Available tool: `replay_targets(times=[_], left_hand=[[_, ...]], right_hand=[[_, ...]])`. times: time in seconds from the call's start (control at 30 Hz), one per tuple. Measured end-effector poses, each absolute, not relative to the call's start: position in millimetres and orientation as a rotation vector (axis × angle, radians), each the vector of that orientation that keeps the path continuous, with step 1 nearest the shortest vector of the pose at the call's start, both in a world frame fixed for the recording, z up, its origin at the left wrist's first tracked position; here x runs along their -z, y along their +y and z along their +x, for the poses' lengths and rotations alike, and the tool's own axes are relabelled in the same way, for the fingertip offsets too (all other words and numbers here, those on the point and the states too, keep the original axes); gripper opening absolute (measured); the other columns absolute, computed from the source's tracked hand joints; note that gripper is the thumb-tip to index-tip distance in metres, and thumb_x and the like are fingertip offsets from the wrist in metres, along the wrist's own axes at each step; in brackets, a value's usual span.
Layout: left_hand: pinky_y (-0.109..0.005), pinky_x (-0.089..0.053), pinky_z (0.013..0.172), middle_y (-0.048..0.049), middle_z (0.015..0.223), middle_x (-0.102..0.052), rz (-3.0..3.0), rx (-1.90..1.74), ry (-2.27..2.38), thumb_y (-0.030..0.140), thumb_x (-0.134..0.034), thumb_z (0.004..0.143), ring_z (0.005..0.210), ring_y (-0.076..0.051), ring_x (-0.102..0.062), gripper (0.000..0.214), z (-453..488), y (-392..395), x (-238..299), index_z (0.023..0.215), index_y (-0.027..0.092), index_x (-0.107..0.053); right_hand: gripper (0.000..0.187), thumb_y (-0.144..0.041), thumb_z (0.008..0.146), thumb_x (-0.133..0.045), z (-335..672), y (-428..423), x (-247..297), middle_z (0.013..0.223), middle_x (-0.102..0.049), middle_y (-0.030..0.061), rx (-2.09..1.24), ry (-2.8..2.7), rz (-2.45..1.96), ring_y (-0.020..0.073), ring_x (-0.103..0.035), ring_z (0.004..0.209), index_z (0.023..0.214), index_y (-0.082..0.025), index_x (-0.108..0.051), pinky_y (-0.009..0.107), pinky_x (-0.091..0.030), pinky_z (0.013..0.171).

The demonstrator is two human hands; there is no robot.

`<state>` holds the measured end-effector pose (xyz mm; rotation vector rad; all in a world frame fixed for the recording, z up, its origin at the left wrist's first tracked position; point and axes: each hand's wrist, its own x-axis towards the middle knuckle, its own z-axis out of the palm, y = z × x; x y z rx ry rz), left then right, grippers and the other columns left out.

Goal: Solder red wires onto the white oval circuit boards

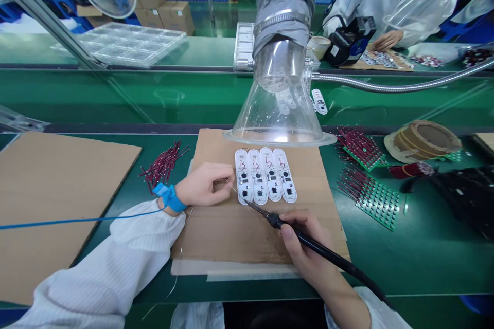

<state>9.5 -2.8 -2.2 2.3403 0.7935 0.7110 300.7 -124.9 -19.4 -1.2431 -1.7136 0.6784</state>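
Co-worker [365, 2] cut off top R, PCB markings [265, 175] too small

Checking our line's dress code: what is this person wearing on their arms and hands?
The left hand and right hand are bare, with no gloves. White ribbed sleeves with gathered cuffs cover both arms. A bright blue wrist strap circles the left wrist, and a thin blue cord runs from it.

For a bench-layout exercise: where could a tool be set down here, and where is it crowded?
The cardboard sheet left of the red wire bundle has room, as does the cardboard mat below the white circuit boards. Crowded: right of the mat, among the green pin boards.
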Motion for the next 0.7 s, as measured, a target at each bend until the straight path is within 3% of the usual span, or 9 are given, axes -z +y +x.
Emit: replay_targets(times=[0.47,0.7], left_hand=[[-0.028,-0.032,0.06,0.0043,0.067,-0.049,2.299,-0.647,0.812,0.015,-0.05,0.091,0.058,-0.013,-0.04,0.015,9,-3,3,0.078,0.022,-0.051],[-0.028,-0.035,0.062,0.0032,0.071,-0.05,2.295,-0.763,0.91,0.018,-0.052,0.095,0.061,-0.014,-0.042,0.013,8,-2,3,0.083,0.021,-0.057]], right_hand=[[0.014,-0.04,0.111,-0.068,300,-123,13,0.089,-0.081,0.0017,-0.656,-1.779,-1.219,0.0184,-0.082,0.074,0.109,-0.026,-0.07,0.025,-0.065,0.065],[0.015,-0.041,0.113,-0.066,310,-132,33,0.096,-0.077,0.0032,-0.726,-1.563,-1.273,0.0182,-0.077,0.079,0.119,-0.027,-0.068,0.028,-0.064,0.071]])
